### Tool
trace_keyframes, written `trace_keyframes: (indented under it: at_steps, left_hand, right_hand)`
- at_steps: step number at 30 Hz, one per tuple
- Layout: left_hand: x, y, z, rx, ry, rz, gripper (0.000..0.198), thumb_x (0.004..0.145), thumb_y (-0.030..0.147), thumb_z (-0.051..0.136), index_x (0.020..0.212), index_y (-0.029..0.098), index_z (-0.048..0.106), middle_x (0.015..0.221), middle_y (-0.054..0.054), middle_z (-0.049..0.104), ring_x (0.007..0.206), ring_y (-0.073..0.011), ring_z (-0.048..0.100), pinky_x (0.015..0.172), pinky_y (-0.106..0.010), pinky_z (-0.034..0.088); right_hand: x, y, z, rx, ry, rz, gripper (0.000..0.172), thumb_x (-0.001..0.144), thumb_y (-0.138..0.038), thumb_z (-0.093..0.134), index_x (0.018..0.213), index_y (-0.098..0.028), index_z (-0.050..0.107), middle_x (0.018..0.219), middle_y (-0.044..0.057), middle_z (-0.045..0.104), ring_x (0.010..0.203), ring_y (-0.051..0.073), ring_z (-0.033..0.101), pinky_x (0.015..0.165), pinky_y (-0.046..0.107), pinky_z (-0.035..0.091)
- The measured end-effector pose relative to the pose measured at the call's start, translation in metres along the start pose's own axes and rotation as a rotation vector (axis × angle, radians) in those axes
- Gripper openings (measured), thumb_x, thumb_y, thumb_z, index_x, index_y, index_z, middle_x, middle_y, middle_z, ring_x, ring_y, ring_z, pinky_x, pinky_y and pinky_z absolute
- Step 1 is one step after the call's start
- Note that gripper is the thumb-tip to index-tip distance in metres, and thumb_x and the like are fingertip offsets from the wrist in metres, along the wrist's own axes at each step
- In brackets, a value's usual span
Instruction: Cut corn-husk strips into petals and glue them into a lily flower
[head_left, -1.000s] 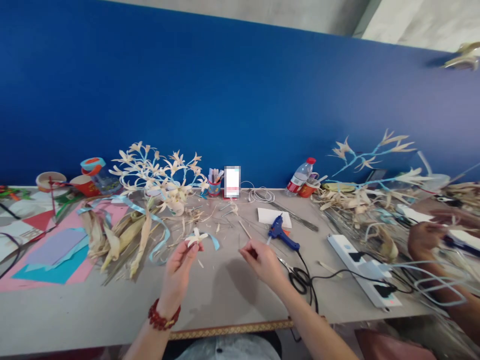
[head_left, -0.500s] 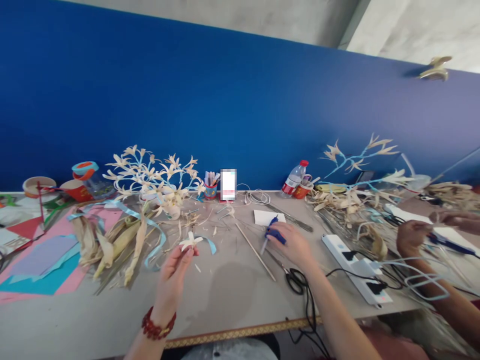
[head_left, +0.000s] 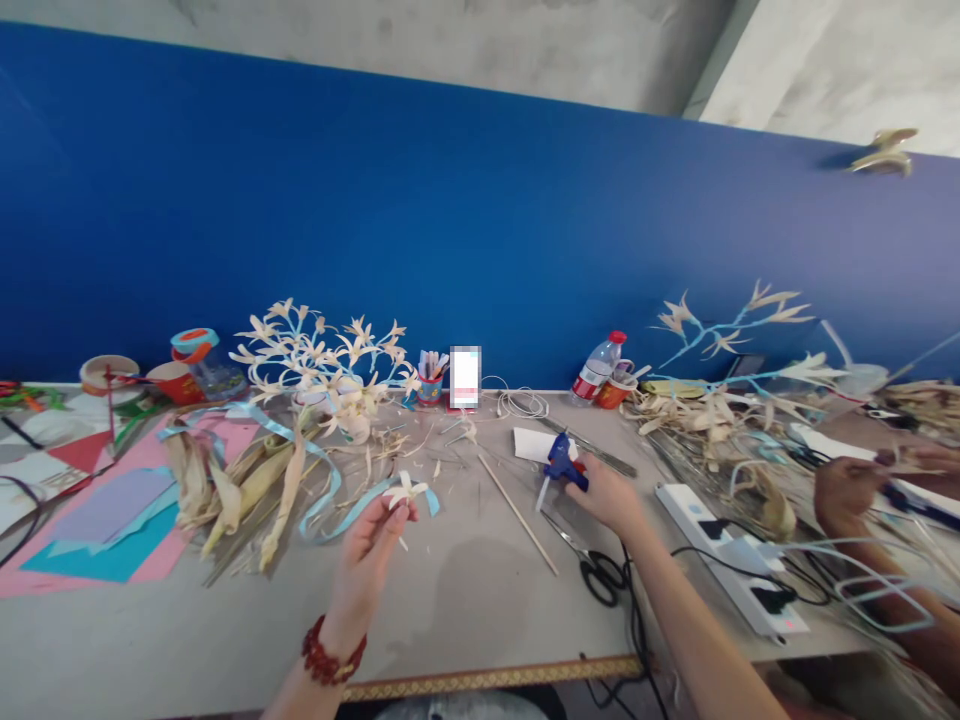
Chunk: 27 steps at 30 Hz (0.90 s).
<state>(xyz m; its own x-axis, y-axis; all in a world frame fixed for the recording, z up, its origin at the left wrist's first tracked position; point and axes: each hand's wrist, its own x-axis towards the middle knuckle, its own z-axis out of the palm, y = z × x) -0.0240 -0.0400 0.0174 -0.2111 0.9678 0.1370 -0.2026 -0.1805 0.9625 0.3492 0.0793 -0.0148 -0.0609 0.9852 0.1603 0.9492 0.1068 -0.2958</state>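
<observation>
Between the thumb and fingers of my left hand (head_left: 377,540) is a small cream husk flower (head_left: 406,489), its petals spread upward. My right hand (head_left: 606,492) is wrapped round the handle of a blue glue gun (head_left: 559,462), whose rear glue stick points down toward the table. Black-handled scissors (head_left: 602,577) lie just below the gun, and a thin wooden stick (head_left: 517,513) rests between my two hands. Behind the left hand a light blue ribbon (head_left: 349,517) curls on the table. White paper (head_left: 529,444) lies behind the gun.
Husk flowers on blue stems (head_left: 322,350) stand at the back left, near dried husks (head_left: 225,500) and coloured paper (head_left: 82,555). A bottle (head_left: 597,368) stands at the back. A power strip (head_left: 731,560) lies right, beside another person's hands (head_left: 847,490).
My right hand has raised the glue gun slightly off the table area by the paper. The camera view has shifted a little, moving the scene right and down.
</observation>
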Motion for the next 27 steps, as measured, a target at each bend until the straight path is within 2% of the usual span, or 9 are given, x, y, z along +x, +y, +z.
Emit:
trace_keyframes:
  at_steps: [5, 7, 9, 12, 15, 17, 20, 23, 27]
  left_hand:
    - [-0.002, 0.004, 0.011, -0.025, -0.039, -0.013, 0.020, 0.084, 0.038, 0.063, 0.081, 0.018, 0.067, 0.081, -0.004, 0.063, 0.083, -0.0180, 0.057, 0.081, -0.028, 0.044]
    - [-0.003, 0.005, 0.016, -0.041, -0.046, -0.035, 0.022, 0.084, 0.039, 0.063, 0.079, 0.018, 0.067, 0.080, -0.004, 0.062, 0.081, -0.0179, 0.056, 0.081, -0.029, 0.044]
    - [-0.003, 0.007, 0.022, -0.082, -0.057, -0.066, 0.022, 0.084, 0.038, 0.063, 0.078, 0.018, 0.066, 0.079, -0.004, 0.061, 0.082, -0.0176, 0.056, 0.082, -0.029, 0.043]
    - [-0.004, 0.010, 0.028, -0.218, -0.069, -0.137, 0.018, 0.083, 0.035, 0.066, 0.078, 0.018, 0.064, 0.079, -0.004, 0.061, 0.081, -0.0167, 0.055, 0.082, -0.030, 0.042]
    - [-0.005, 0.014, 0.034, -0.334, -0.069, -0.189, 0.015, 0.081, 0.032, 0.069, 0.079, 0.018, 0.063, 0.078, -0.003, 0.060, 0.078, -0.0156, 0.055, 0.080, -0.030, 0.043]
    - [-0.006, 0.015, 0.037, -0.345, -0.044, -0.192, 0.016, 0.079, 0.032, 0.070, 0.080, 0.018, 0.063, 0.078, -0.003, 0.061, 0.078, -0.0156, 0.055, 0.080, -0.030, 0.043]
    - [-0.008, 0.017, 0.039, -0.311, -0.006, -0.181, 0.018, 0.079, 0.034, 0.070, 0.080, 0.017, 0.063, 0.078, -0.003, 0.062, 0.078, -0.0154, 0.056, 0.079, -0.029, 0.044]
    - [-0.009, 0.018, 0.039, -0.277, 0.010, -0.161, 0.018, 0.080, 0.034, 0.069, 0.081, 0.017, 0.063, 0.079, -0.003, 0.062, 0.078, -0.0152, 0.056, 0.079, -0.028, 0.044]
    - [-0.011, 0.020, 0.039, -0.262, 0.019, -0.136, 0.018, 0.080, 0.034, 0.069, 0.081, 0.018, 0.062, 0.079, -0.003, 0.062, 0.079, -0.0152, 0.056, 0.080, -0.028, 0.044]
  right_hand:
    - [0.002, -0.003, -0.016, 0.281, 0.051, -0.036, 0.037, 0.088, -0.036, 0.031, 0.110, -0.014, 0.050, 0.097, 0.016, 0.066, 0.081, 0.024, 0.065, 0.065, 0.034, 0.050]
    - [-0.006, -0.022, -0.022, 0.611, 0.030, -0.095, 0.041, 0.090, -0.035, 0.022, 0.109, -0.013, 0.051, 0.090, 0.016, 0.066, 0.067, 0.021, 0.063, 0.054, 0.032, 0.048]
    - [-0.021, -0.051, -0.026, 1.014, -0.015, -0.125, 0.042, 0.089, -0.041, 0.026, 0.104, -0.014, 0.054, 0.080, 0.013, 0.064, 0.049, 0.017, 0.055, 0.042, 0.030, 0.043]
    - [-0.055, -0.096, -0.027, 1.228, -0.018, -0.122, 0.030, 0.086, -0.044, 0.047, 0.094, -0.017, 0.057, 0.080, 0.009, 0.065, 0.039, 0.010, 0.044, 0.033, 0.024, 0.034]
    - [-0.087, -0.130, -0.025, 1.117, -0.085, -0.227, 0.021, 0.086, -0.038, 0.056, 0.087, -0.018, 0.062, 0.077, 0.007, 0.068, 0.041, 0.011, 0.049, 0.039, 0.025, 0.042]
    - [-0.101, -0.144, -0.026, 0.944, -0.003, -0.353, 0.015, 0.084, -0.034, 0.059, 0.087, -0.020, 0.063, 0.079, 0.008, 0.070, 0.056, 0.018, 0.062, 0.054, 0.031, 0.052]
    - [-0.110, -0.155, -0.029, 0.661, 0.176, -0.523, 0.017, 0.078, -0.028, 0.062, 0.095, -0.024, 0.062, 0.083, 0.006, 0.073, 0.074, 0.024, 0.069, 0.069, 0.034, 0.054]
    - [-0.109, -0.162, -0.032, 0.530, 0.308, -0.614, 0.022, 0.077, -0.026, 0.061, 0.099, -0.025, 0.058, 0.082, 0.006, 0.072, 0.070, 0.023, 0.069, 0.063, 0.030, 0.053]
    - [-0.106, -0.171, -0.037, 0.479, 0.324, -0.640, 0.015, 0.078, -0.024, 0.058, 0.093, -0.025, 0.056, 0.074, 0.004, 0.070, 0.061, 0.020, 0.067, 0.056, 0.027, 0.051]
